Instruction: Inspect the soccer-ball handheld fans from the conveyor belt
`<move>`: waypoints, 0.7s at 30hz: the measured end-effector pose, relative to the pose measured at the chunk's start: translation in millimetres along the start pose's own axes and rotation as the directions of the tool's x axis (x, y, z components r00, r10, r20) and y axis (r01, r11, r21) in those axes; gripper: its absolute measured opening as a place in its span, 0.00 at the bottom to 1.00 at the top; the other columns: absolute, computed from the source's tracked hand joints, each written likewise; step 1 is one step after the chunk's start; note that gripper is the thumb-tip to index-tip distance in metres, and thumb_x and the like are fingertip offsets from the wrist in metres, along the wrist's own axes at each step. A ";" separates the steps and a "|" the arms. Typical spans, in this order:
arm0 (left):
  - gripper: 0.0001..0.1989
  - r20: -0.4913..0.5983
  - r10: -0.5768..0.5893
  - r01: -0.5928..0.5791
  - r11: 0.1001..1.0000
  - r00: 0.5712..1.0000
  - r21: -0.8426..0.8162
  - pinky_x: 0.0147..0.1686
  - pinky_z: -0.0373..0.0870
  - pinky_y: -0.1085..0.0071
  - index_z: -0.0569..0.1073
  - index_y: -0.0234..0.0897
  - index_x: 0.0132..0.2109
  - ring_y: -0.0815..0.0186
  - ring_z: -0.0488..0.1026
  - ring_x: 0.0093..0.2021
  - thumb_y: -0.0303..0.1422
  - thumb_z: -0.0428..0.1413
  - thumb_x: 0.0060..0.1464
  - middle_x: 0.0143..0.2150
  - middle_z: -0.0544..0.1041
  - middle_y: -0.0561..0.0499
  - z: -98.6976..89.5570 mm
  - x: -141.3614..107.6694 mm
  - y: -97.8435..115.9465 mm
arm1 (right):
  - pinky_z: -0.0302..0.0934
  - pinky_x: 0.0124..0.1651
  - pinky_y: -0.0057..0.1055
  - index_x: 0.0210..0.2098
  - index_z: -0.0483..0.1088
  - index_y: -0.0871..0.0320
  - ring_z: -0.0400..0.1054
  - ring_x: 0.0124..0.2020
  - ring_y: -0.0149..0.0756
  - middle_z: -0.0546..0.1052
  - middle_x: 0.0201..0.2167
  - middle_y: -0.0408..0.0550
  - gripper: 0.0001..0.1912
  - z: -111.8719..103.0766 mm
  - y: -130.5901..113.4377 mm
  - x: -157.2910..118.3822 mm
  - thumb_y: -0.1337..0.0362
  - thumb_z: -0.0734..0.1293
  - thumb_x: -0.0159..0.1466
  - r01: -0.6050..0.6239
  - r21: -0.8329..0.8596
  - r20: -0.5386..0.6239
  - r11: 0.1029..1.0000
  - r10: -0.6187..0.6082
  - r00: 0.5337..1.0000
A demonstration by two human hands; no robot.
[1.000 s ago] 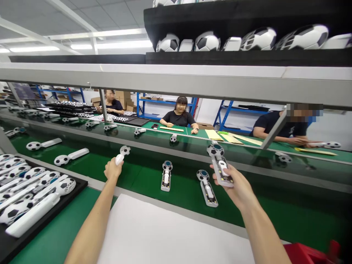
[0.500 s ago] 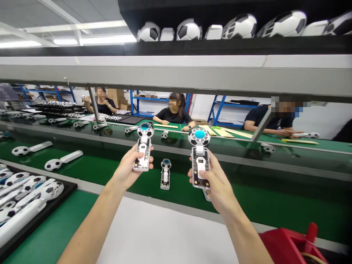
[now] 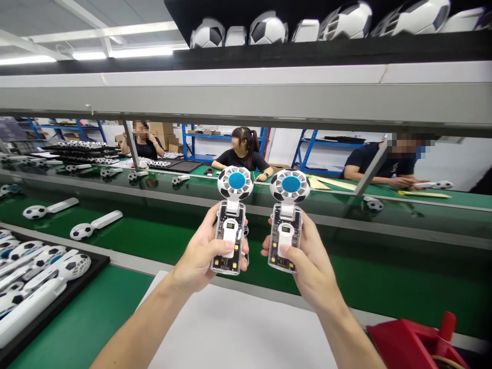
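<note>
Fingers (image 3: 266, 242) curled behind and thumbs (image 3: 222, 248) in front, our left hand (image 3: 198, 260) holds one football-patterned device (image 3: 231, 220) and our right hand (image 3: 314, 265) its twin (image 3: 287, 219), roughly upright side by side above the green belt (image 3: 372, 271), displays (image 3: 230, 225) facing us, presumably for viewing both together.

The green bench (image 3: 115, 302) carries the white sheet (image 3: 242, 333) and, left of that sheet, a black tray (image 3: 98, 265), while the green belt (image 3: 154, 238) beyond the sheet bears ball-headed devices (image 3: 96, 224) leftward.
</note>
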State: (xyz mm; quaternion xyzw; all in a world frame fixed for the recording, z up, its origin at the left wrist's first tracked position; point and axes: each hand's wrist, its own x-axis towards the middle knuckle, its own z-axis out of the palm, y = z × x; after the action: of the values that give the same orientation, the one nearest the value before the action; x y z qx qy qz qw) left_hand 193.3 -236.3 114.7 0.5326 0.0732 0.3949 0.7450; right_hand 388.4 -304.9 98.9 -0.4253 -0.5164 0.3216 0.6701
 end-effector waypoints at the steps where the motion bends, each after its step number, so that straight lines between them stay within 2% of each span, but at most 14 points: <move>1: 0.24 0.020 0.002 -0.001 0.999 1.000 -0.048 0.28 0.73 0.70 0.65 0.42 0.56 0.65 0.76 0.30 0.29 0.61 0.53 0.40 0.77 0.48 0.8 -0.7 0.4 | 0.72 0.37 0.37 0.66 0.55 0.43 0.74 0.40 0.40 0.71 0.55 0.49 0.33 0.6 -0.7 -0.5 0.62 0.67 0.64 -0.024 0.034 0.008 0.999 0.024 1.000; 5: 0.20 0.087 0.005 0.013 0.979 0.996 -0.203 0.25 0.71 0.74 0.69 0.38 0.53 0.69 0.74 0.29 0.31 0.60 0.53 0.42 0.76 0.48 1.8 -2.4 2.7 | 0.71 0.30 0.35 0.64 0.58 0.47 0.74 0.34 0.41 0.76 0.44 0.49 0.32 2.2 -2.3 -3.0 0.61 0.67 0.61 -0.094 0.144 0.052 0.985 0.088 0.995; 11: 0.26 0.042 0.077 -0.077 0.997 0.996 -0.010 0.28 0.73 0.70 0.63 0.42 0.57 0.65 0.76 0.28 0.28 0.61 0.53 0.39 0.77 0.49 0.5 -1.2 -0.3 | 0.72 0.33 0.35 0.65 0.56 0.46 0.72 0.36 0.39 0.75 0.45 0.48 0.32 7.3 -1.4 -7.1 0.62 0.67 0.64 -0.040 0.107 0.075 0.993 0.032 0.997; 16: 0.37 0.009 0.079 -0.080 0.997 0.997 0.019 0.27 0.73 0.70 0.53 0.44 0.64 0.65 0.76 0.28 0.29 0.62 0.52 0.36 0.77 0.50 3.8 0.0 -3.6 | 0.72 0.34 0.36 0.67 0.54 0.45 0.72 0.37 0.40 0.74 0.48 0.49 0.33 9.3 -1.1 -10.0 0.61 0.67 0.64 -0.053 0.117 0.086 0.992 0.043 0.995; 21: 0.37 -0.028 0.056 -0.056 0.998 0.998 0.003 0.28 0.73 0.70 0.55 0.44 0.63 0.64 0.76 0.28 0.31 0.63 0.50 0.37 0.77 0.50 4.6 -0.3 -3.3 | 0.72 0.38 0.39 0.69 0.51 0.46 0.73 0.38 0.42 0.76 0.41 0.47 0.37 10.3 -6.1 -12.6 0.60 0.67 0.64 -0.100 0.109 0.088 0.989 0.091 0.992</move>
State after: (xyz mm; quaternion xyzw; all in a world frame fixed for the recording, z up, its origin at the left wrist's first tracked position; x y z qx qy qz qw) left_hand 197.2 -240.2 113.7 0.5298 0.0692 0.4228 0.7320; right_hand 375.1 -316.1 100.2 -0.3974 -0.5036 0.3993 0.6549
